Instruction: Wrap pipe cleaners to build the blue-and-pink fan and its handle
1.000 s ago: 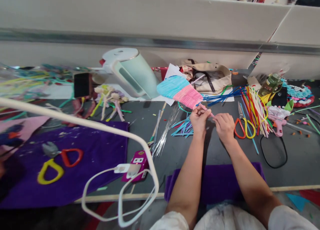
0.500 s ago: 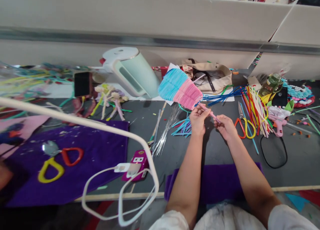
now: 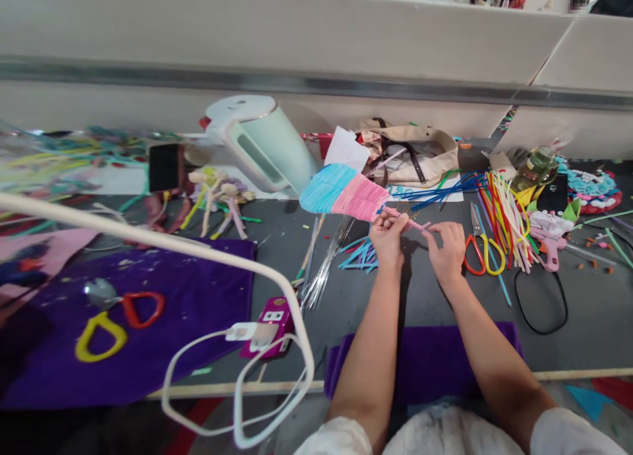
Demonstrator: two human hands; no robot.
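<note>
A fan-shaped piece (image 3: 343, 192), blue at its rounded end and pink toward its narrow end, is held over the dark table. My left hand (image 3: 389, 236) is closed on its thin pink stem, just below the wide part. My right hand (image 3: 446, 247) pinches the tip of the stem (image 3: 415, 225) between thumb and finger. Behind the stem lie dark blue pipe cleaners (image 3: 438, 192). Scissors (image 3: 482, 244) with red and yellow handles rest to the right of my right hand.
Nearby are a pale green kettle (image 3: 274, 145), a multicoloured bundle of pipe cleaners (image 3: 512, 221), a pink glue gun (image 3: 550, 247) and a purple power strip (image 3: 274, 320). A white cable (image 3: 267, 270) arches across the left foreground. More scissors (image 3: 119, 303) lie on purple cloth (image 3: 198, 316).
The fan-shaped piece has tilted down and to the left, uncovering a white paper behind it. My left hand has dropped slightly, and my right hand has turned at the stem's tip.
</note>
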